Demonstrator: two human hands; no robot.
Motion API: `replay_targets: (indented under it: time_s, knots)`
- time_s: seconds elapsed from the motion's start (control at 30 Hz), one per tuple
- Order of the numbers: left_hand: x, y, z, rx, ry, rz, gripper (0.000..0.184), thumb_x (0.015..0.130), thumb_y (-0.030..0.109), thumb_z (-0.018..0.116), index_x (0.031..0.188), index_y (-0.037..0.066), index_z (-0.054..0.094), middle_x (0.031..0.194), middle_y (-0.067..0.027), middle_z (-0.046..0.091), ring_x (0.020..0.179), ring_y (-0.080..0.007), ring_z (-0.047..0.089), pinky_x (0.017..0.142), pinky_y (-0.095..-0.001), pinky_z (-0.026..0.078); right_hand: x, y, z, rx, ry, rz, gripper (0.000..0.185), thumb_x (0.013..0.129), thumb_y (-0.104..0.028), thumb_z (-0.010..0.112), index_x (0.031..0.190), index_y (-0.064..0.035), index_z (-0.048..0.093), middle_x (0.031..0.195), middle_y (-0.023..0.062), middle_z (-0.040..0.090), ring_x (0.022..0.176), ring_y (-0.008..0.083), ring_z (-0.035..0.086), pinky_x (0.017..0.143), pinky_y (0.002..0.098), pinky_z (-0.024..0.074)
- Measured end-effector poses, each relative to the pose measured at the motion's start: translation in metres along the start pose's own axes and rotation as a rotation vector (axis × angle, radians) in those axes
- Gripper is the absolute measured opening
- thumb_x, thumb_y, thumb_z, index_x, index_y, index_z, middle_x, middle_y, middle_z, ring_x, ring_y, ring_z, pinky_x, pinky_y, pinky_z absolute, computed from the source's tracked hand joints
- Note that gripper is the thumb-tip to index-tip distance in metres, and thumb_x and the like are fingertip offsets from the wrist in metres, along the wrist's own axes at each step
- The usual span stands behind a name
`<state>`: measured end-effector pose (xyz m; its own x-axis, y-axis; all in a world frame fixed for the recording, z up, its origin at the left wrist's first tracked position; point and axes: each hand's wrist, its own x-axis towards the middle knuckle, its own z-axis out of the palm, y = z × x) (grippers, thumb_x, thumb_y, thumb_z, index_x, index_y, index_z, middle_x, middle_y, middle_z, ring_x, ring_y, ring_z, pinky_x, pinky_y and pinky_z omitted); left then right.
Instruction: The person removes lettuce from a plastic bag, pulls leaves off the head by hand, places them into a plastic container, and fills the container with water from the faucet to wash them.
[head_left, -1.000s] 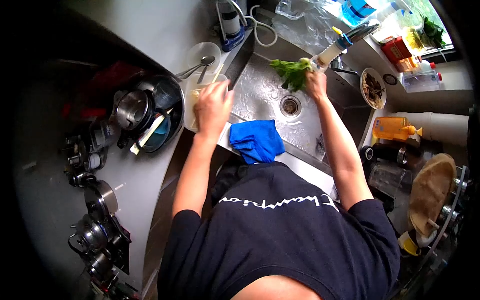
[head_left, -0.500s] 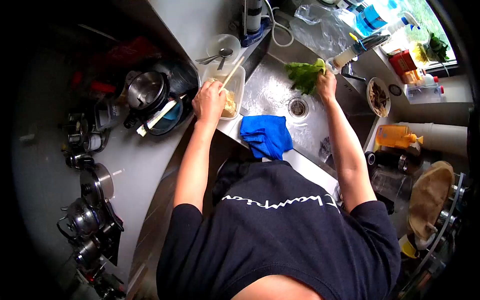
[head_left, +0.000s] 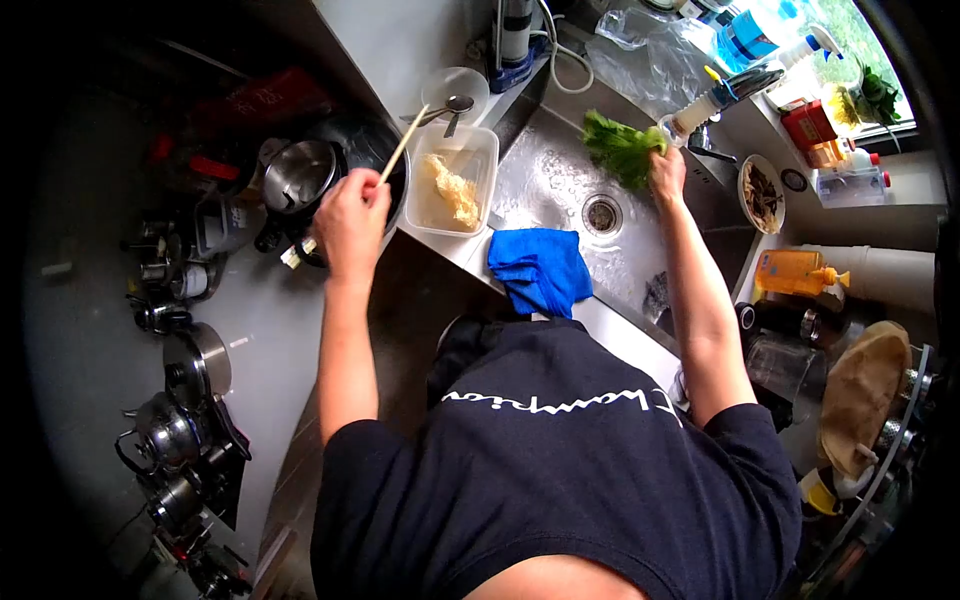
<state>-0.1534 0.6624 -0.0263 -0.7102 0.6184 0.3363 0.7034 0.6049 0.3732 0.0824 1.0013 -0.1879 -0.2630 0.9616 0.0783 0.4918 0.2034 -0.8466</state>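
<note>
My left hand [head_left: 350, 225] is closed around a pair of pale chopsticks [head_left: 404, 143], raised beside the pan on the stove side. Just right of it stands a clear plastic container [head_left: 420, 213] with a pale yellow, crinkled clump of food [head_left: 455, 192] inside. Over the steel sink [head_left: 545, 195], my right hand [head_left: 667, 177] grips a bunch of leafy greens [head_left: 618, 150] by the stem end, its leaves pointing left. The faucet head [head_left: 690, 116] is right above that hand; whether water runs on the leaves is hard to see.
A blue cloth [head_left: 540, 268] hangs over the sink's front edge. Behind the container sits a small clear bowl with spoons [head_left: 460, 103]. A steel pot [head_left: 300, 175] is at the left. On the right are a plate of brown scraps [head_left: 761, 196] and an orange soap bottle [head_left: 790, 272].
My left hand has moved left, away from the container, with the chopsticks, leaving the yellow food in view. My right hand still holds the greens, almost in the same place.
</note>
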Motion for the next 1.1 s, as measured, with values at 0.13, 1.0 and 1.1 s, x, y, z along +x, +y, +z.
replay_targets:
  time_s: [0.13,1.0,1.1]
  knots:
    - [-0.011,-0.04,-0.015,0.345,-0.079,0.079,0.009,0.074,0.017,0.061,0.078,0.011,0.058,0.077,-0.0058,0.059,0.075,-0.0251,0.056,0.061,-0.0375,0.045,-0.004,0.002,0.003,-0.147,-0.049,0.018,0.028,0.076,-0.018,0.047,0.102,-0.0101,0.057,0.09,0.0174,0.06,0.086,0.0301,0.059,0.074,0.0356,0.0434]
    - [0.01,-0.001,0.095,0.302,-0.295,0.746,0.01,0.071,0.011,0.053,0.079,0.011,0.06,0.082,-0.0075,0.053,0.081,-0.0243,0.056,0.061,-0.0327,0.05,-0.007,0.001,0.003,-0.093,-0.129,0.034,0.03,0.079,-0.031,0.053,0.097,-0.0074,0.059,0.089,0.0168,0.062,0.084,0.0302,0.06,0.072,0.0351,0.0442]
    - [0.015,0.006,0.072,0.151,-0.328,0.664,0.016,0.067,0.01,0.06,0.083,0.011,0.059,0.081,-0.0046,0.054,0.079,-0.0222,0.057,0.063,-0.0323,0.049,-0.002,0.002,0.0,-0.103,-0.103,0.039,0.03,0.08,-0.03,0.054,0.098,-0.0066,0.059,0.084,0.0126,0.062,0.078,0.0219,0.058,0.069,0.0323,0.0436]
